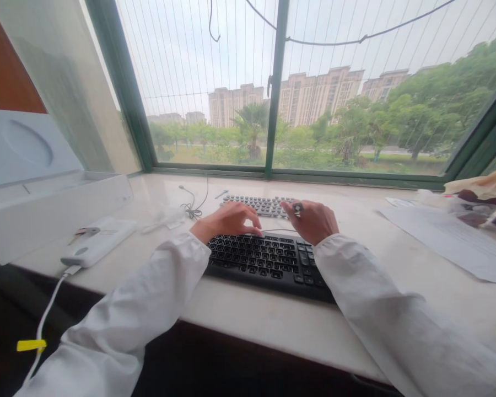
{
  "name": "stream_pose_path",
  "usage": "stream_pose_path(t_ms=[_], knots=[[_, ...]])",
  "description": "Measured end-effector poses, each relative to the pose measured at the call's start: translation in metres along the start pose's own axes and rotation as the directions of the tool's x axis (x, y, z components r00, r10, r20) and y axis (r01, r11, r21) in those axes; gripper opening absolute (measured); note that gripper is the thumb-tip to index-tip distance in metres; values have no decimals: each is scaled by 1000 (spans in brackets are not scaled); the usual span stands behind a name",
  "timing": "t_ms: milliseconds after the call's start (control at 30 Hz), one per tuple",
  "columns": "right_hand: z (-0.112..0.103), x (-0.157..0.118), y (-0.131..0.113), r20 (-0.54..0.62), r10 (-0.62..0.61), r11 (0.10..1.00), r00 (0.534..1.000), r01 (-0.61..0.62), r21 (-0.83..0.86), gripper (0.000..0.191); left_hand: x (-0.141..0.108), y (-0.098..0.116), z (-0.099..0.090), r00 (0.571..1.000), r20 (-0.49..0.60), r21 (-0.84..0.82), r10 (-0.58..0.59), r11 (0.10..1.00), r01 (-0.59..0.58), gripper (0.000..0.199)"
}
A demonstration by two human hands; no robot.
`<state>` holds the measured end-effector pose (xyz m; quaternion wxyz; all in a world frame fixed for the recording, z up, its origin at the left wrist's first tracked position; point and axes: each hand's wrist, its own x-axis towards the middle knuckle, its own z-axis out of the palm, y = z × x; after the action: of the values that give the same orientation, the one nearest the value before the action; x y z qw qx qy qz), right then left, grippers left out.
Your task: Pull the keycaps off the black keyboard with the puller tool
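Well, keycap (298, 208) in right hand (315, 219).

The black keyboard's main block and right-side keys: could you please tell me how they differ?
The main block shows hollow key positions; the right-side keys look solid. The main block spans more width; the right-side keys are partly hidden by the right sleeve. Both are black and belong to one keyboard.

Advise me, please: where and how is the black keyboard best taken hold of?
Grip the black keyboard by its front rim, probably from the person's side, pinching above and below: this rim is long, keyless and nearest the person, while white sleeves hide parts of both ends.
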<state>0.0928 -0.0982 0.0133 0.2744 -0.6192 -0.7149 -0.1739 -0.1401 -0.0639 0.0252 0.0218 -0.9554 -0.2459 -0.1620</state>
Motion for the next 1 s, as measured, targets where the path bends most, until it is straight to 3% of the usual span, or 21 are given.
stream_pose_path(t_ms=[133, 233, 400, 533, 600, 700, 867, 1000], knots=[[4, 3, -6, 14, 36, 996, 999, -37, 80, 61, -2, 1, 5, 1000, 23, 5, 10, 1000, -10, 25], [8, 2, -10, 108, 103, 958, 989, -128, 255, 60, -1, 1, 11, 999, 24, 3, 28, 1000, -28, 23], [16, -3, -13, 238, 126, 832, 963, -233, 503, 50, 0, 1, 15, 999, -15, 3, 40, 999, -40, 22], [19, -6, -19, 373, 98, 672, 923, -338, 659, 43, -1, 2, 15, 1000, -14, 2, 25, 1000, -25, 19], [19, -7, -22, 438, 89, 606, 895, -398, 689, 44, -1, 3, 15, 999, -16, -9, 29, 1000, -29, 17], [18, -7, -24, 481, 78, 579, 873, -433, 691, 46, -1, 2, 15, 999, -17, -23, 30, 999, -30, 15], [19, -8, -24, 481, 26, 573, 877, -407, 711, 37, 0, 4, 15, 1000, 16, -41, 10, 999, -9, 18], [23, -8, -23, 476, 42, 568, 878, -413, 711, 29, 0, 13, 13, 998, 52, 37, -34, 999, 32, 19]])
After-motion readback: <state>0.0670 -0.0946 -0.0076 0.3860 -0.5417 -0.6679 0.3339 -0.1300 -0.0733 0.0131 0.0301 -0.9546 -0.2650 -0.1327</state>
